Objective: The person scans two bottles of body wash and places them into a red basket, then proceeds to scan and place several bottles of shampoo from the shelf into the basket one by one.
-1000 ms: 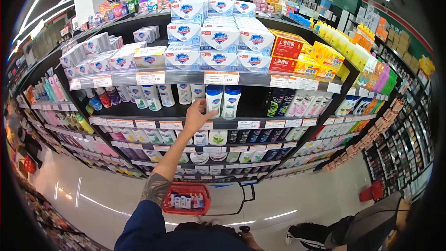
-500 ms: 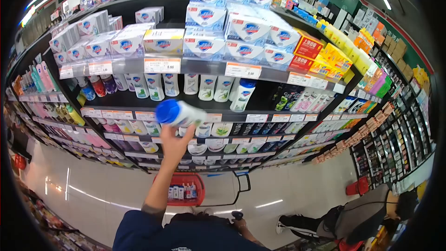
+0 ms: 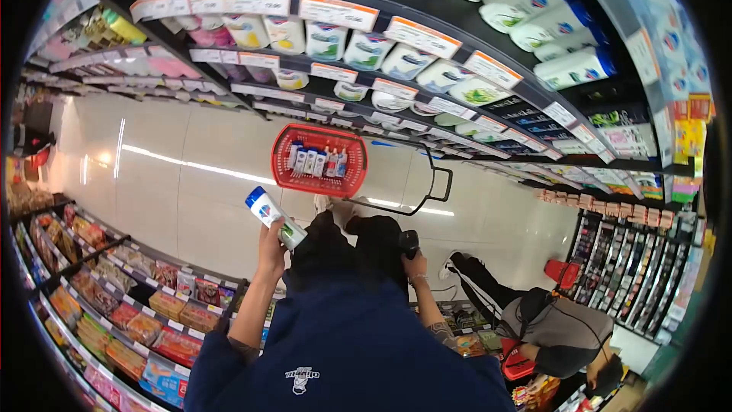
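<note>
my left hand (image 3: 272, 246) is wrapped shut around the lower body of a white bottle (image 3: 276, 218) with a blue cap, held tilted above the floor, just short of the red basket (image 3: 320, 160) that already carries a row of similar bottles. my right hand (image 3: 412, 259) is closed on a small dark device i can't identify. the bottle looks like stiff, smooth plastic, probably moderately heavy with liquid and a bit slippery, so i'd grip mid-body rather than the cap. half a second ago it was raised at the shelves (image 3: 427, 38); now it is down by my chest.
</note>
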Demonstrator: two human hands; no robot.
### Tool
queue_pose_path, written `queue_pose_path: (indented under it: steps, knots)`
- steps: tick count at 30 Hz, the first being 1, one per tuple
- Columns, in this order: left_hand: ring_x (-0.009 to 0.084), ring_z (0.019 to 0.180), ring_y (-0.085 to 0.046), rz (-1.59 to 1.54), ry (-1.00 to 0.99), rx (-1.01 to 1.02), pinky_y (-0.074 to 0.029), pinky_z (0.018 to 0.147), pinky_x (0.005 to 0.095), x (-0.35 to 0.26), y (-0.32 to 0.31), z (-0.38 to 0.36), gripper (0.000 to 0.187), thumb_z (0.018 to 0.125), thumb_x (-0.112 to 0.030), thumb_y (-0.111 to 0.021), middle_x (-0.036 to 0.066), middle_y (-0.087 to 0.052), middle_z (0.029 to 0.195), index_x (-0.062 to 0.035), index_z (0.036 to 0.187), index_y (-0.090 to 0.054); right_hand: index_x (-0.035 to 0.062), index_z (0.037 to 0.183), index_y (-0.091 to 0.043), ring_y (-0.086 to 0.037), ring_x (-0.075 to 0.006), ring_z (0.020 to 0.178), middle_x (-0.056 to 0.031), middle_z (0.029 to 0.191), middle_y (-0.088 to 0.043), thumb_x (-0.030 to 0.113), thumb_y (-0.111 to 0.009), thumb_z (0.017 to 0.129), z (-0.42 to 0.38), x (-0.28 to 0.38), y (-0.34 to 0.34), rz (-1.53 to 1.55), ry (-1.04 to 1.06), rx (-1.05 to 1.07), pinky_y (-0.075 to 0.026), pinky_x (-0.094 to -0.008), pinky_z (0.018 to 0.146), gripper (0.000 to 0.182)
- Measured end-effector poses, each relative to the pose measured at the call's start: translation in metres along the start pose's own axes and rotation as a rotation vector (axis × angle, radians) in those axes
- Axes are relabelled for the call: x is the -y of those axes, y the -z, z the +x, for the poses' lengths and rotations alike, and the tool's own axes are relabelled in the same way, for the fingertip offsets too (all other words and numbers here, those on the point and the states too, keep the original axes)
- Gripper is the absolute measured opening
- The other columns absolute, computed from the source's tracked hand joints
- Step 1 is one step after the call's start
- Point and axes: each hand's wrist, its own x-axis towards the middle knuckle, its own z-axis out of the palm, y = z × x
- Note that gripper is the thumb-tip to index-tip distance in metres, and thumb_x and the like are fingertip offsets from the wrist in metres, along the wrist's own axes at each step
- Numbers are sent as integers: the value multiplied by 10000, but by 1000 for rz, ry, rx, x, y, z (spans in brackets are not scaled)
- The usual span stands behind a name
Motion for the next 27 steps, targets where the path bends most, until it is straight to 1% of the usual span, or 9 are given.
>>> queue_pose_path:
  steps: [4,8,13,16,18,22,23,26,27]
  knots:
    - [219,1042,-587,72,59,-45,-445,922,446,14,19,13,422,917,-318,-567,93,-603,1119,-104,1258,-440,-46,995,-602,-642,-429,903,-272,914,-664,385,-712,753,8,29,5,-8,114,62,-514,-468,810,506]
    - [171,952,-598,-170,26,-1,-489,810,331,16,3,17,366,926,-302,-608,68,-592,1050,-79,1186,-478,-62,994,-601,-645,-425,900,-269,899,-666,407,-727,754,13,75,11,29,239,121,-513,-460,796,541]
    - [146,1055,-565,6,-170,137,-456,908,303,-16,-46,-13,436,946,-213,-590,75,-578,1132,-10,1299,-431,-72,950,-602,-660,-377,819,-239,834,-668,428,-750,754,4,138,29,151,333,61,-515,-421,735,557]
    - [193,1065,-579,-165,-184,336,-456,936,348,-56,-80,-45,415,962,-221,-562,93,-581,1138,-39,1310,-426,-59,944,-597,-670,-316,723,-196,795,-671,436,-750,772,-6,169,41,296,395,48,-520,-379,667,546]
    - [201,989,-609,-253,-169,462,-497,857,346,-85,-97,-64,434,959,-253,-565,107,-577,1139,-37,1304,-415,-52,992,-586,-672,-316,707,-186,789,-669,437,-736,795,-14,188,54,351,388,110,-522,-366,638,548]
    - [186,811,-635,-341,-337,741,-537,655,304,-110,-111,-77,498,939,-333,-585,132,-563,1134,-40,1292,-392,-40,1063,-559,-645,-160,652,-91,777,-651,326,-763,807,-29,216,79,609,348,268,-512,-291,600,491]
    - [161,743,-617,-364,-319,778,-511,558,261,-119,-117,-84,622,892,-343,-620,172,-535,1228,-38,1356,-341,-34,1084,-553,-639,-135,658,-75,781,-645,297,-767,808,-30,219,83,652,347,300,-511,-276,604,481]
    - [149,700,-594,-570,-169,969,-507,570,260,-130,-123,-98,766,835,-326,-627,219,-484,1334,-37,1440,-258,-23,1135,-538,-637,-122,691,-72,854,-649,216,-739,839,-34,222,92,791,386,372,-527,-270,639,430]
    - [205,912,-637,-694,-166,1162,-539,767,290,-125,-123,-92,899,785,-323,-607,247,-314,1483,-38,1500,-143,-20,1151,-533,-640,-129,706,-78,889,-654,190,-723,854,-37,223,96,840,405,390,-536,-274,655,410]
